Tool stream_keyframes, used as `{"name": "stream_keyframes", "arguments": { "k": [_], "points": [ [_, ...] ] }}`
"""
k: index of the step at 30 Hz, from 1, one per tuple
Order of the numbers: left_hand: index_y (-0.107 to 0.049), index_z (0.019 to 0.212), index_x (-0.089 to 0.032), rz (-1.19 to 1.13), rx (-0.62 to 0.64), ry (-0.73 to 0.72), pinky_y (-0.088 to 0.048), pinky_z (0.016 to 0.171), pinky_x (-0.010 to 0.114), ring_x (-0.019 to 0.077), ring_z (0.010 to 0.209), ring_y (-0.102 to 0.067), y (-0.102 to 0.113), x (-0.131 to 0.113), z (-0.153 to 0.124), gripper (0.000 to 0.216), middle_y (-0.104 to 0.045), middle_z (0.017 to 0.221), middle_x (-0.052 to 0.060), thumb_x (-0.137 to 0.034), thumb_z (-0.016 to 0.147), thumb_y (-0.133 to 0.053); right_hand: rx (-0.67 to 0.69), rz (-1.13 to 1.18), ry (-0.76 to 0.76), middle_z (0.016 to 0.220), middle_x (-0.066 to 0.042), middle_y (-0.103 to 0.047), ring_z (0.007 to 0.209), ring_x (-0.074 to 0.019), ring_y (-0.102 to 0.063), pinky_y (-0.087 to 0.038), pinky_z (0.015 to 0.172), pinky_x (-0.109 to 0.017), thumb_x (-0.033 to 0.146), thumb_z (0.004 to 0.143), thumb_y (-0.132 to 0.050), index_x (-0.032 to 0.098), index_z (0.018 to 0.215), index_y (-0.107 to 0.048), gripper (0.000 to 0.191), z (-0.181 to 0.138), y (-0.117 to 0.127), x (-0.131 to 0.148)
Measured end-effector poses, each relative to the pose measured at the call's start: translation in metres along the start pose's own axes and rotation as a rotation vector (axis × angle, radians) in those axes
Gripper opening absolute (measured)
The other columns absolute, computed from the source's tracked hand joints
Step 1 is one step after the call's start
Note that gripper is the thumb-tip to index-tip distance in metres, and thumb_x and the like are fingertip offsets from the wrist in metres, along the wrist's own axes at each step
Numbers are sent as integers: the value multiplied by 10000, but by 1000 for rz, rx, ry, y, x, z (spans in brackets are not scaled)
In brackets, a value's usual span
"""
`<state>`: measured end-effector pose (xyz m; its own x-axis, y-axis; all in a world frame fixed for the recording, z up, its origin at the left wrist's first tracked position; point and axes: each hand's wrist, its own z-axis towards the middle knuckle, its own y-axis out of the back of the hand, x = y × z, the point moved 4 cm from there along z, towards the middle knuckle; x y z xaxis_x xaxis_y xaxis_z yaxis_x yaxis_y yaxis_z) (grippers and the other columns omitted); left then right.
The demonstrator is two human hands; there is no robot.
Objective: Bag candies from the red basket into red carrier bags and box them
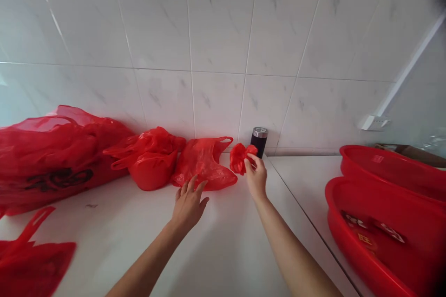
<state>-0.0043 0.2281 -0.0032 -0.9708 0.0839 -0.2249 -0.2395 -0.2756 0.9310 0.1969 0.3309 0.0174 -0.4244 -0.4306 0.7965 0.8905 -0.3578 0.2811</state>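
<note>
My right hand [257, 175] is closed on a small crumpled red plastic bag [240, 157], held just above the white counter [216, 246] near the back wall. My left hand [189, 203] is open with fingers spread, its fingertips at the near edge of a flat red plastic bag [204, 162] lying on the counter. To the left of that bag sits a knotted, filled red bag [149, 160].
A large full red bag with black print [52, 162] lies at far left, and another flat red bag [31, 260] at the near left corner. A dark cylindrical cup with a metal lid [259, 141] stands by the tiled wall. Two red plastic basins [386, 204] sit on the right.
</note>
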Motion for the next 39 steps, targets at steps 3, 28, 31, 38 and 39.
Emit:
{"name": "stream_keyframes", "arguments": {
  "k": [3,28,31,38,39],
  "points": [
    [-535,1296,-232,-253,-123,-7,-321,1048,541,338,1321,-387,-3,-10,-3,411,-424,1457,142,-301,892,-505,-115,181,-153,1199,-145,-615,995,-224,-622,-510,817,-347,416,883,-470,151,1221,-550,437,-31,41,8],
    [-613,769,-136,-1685,147,586,-360,428,190,73,410,-455,-38,-34,-35,423,-554,488,-53,-505,629,-765,-96,-212,141,1168,-79,-581,1073,-233,-546,-467,885,-385,323,863,-575,257,965,-645,140,-174,140,89],
    [-644,874,-123,-1644,141,598,-413,472,215,117,492,-554,-33,-56,-51,442,-650,603,9,-510,680,-732,192,-471,271,1417,-60,-413,1305,-341,-364,-354,1023,-517,290,778,-669,298,1013,-667,235,-167,104,76],
    [-563,1097,-193,-1345,166,742,-471,546,267,181,630,-627,-13,-23,-88,517,-633,701,1,-478,697,-725,513,-587,-15,1127,-76,-619,947,-208,-630,-489,810,-335,1,776,-419,269,1331,-511,623,-117,96,3],
    [-555,1105,-197,-1248,107,774,-451,514,258,166,575,-590,-8,-9,-92,523,-579,651,-28,-479,695,-718,511,-539,-61,1107,-63,-627,957,-198,-632,-491,806,-316,7,784,-404,270,1317,-523,606,-110,101,-1]
  ]
}}
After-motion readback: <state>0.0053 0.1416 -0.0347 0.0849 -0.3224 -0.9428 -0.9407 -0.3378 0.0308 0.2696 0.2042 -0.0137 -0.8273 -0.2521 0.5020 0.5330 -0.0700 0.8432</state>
